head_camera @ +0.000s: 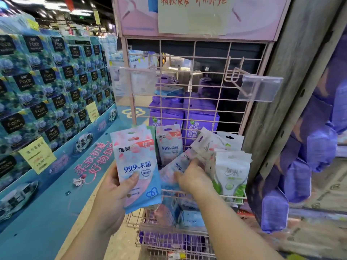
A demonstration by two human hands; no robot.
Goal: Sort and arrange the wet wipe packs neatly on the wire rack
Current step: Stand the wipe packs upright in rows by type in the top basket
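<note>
My left hand [112, 190] grips a stack of pink-and-blue wet wipe packs [137, 166] upright in front of the pink wire rack [197, 113]. My right hand [191, 179] is closed on another tilted pink-and-blue pack [176, 166] inside the rack's basket [232, 197]. One more pink-and-blue pack [170, 143] stands upright against the grid behind. White-and-green packs [231, 175] fill the basket's right side, with white packs [208, 141] tilted above them.
A lower basket [169, 228] holds blue packs [191, 218]. Two clear price tag holders [260, 88] stick out from hooks on the rack. Purple packs [199, 124] sit behind the grid. A blue tissue display [47, 87] stands left, a grey pillar [293, 72] right.
</note>
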